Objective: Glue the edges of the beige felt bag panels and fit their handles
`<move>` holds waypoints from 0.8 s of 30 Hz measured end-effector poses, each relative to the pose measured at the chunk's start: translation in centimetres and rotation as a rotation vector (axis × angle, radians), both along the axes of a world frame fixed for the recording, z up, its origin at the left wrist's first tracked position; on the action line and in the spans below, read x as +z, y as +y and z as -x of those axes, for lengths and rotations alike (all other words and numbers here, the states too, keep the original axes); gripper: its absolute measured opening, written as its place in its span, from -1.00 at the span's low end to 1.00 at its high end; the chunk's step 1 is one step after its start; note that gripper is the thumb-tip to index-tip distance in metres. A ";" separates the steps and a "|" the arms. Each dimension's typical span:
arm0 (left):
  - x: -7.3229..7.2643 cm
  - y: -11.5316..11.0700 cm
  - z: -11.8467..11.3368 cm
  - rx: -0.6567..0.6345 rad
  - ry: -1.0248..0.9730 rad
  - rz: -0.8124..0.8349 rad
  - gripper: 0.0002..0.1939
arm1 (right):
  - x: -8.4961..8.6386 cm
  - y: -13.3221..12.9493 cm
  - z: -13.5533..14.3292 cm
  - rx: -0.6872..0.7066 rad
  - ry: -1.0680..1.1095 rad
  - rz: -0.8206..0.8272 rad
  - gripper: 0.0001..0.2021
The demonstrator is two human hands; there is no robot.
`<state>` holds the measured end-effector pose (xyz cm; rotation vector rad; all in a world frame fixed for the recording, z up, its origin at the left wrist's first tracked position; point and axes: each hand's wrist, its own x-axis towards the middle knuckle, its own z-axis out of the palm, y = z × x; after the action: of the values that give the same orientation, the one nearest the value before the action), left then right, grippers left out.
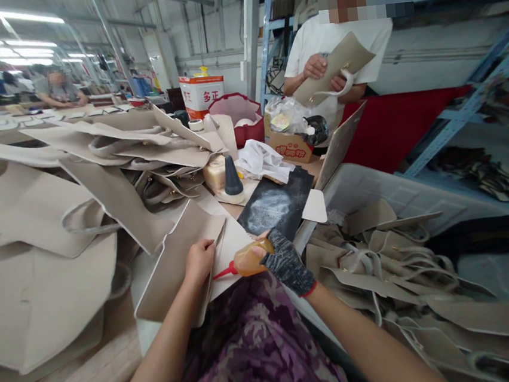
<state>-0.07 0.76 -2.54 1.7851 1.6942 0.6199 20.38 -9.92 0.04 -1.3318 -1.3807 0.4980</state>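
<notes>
My left hand [199, 261] is closed on the right edge of a beige leather bag panel [171, 265], which lies folded on the table before me. In a grey fingerless glove, my right hand [286, 260] grips an amber glue bottle [249, 259]. The bottle lies nearly level, its red nozzle pointing left, close to the panel's edge. Whether the tip touches the panel I cannot tell. Beyond my right hand is a black sheet [276, 204] with whitish smears.
Beige bag pieces [109, 139] are heaped on the left. A clear bin [371, 186] at right holds more pieces with straps. Behind the black sheet stand a dark cone [232, 178], a white plastic bag [263, 160] and a cardboard box [290, 146]. A co-worker [336, 57] holds a panel.
</notes>
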 end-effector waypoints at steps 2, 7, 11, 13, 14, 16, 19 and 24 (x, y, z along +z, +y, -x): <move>-0.2 0.0 0.0 -0.001 -0.001 -0.006 -0.66 | 0.0 -0.5 0.3 0.001 0.011 0.007 -0.71; -0.5 -0.1 0.0 0.003 0.003 -0.027 -0.67 | 0.3 -1.6 0.6 0.033 0.002 0.063 -0.70; -0.4 -0.1 0.1 -0.004 0.017 -0.035 -0.68 | 0.5 -2.4 0.9 0.057 0.039 0.109 -0.70; -0.3 -0.1 0.0 -0.009 0.032 -0.034 -0.68 | 0.6 -2.8 1.2 0.069 0.057 0.132 -0.70; -0.3 -0.2 0.0 -0.014 0.042 -0.032 -0.68 | 0.6 -2.9 1.3 0.075 0.067 0.142 -0.69; -0.1 -0.2 0.0 -0.025 0.067 -0.030 -0.68 | 0.7 -2.9 1.3 0.078 0.096 0.159 -0.69; 0.3 -0.5 -0.1 -0.052 0.120 -0.036 -0.66 | 0.8 -2.4 0.4 0.092 0.234 0.217 -0.70; 1.4 -1.4 -0.1 -0.169 0.275 -0.052 -0.60 | 0.4 0.0 -2.0 0.213 0.875 0.356 -0.70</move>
<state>0.05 -0.60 -1.17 2.1033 1.6889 0.3606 22.42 -9.92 0.43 -1.0225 -0.7081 1.3341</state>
